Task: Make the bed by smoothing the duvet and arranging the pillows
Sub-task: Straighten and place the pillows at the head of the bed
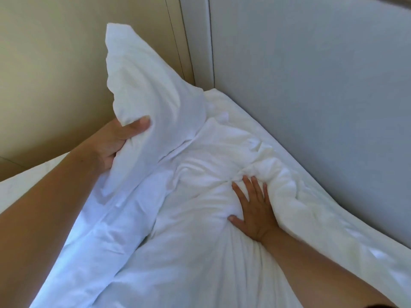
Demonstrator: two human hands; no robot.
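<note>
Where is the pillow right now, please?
The pillow is at the upper left of the head view, gripped by the left hand and raised in front of the beige wall, left of the grey headboard.

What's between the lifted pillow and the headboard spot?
Bunched duvet fills the head of the bed along the headboard, with the right hand pressing flat on it. Left hand grips the pillow beside it.

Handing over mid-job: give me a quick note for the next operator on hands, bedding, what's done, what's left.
Left hand grips the soft white pillow by its lower edge, holding it raised at the left.
Right hand lies open, fingers spread, on the wrinkled white duvet beside the grey padded headboard.
Done: nothing visibly finished; duvet is bunched.
Left: smooth duvet, place pillow by headboard.
</note>
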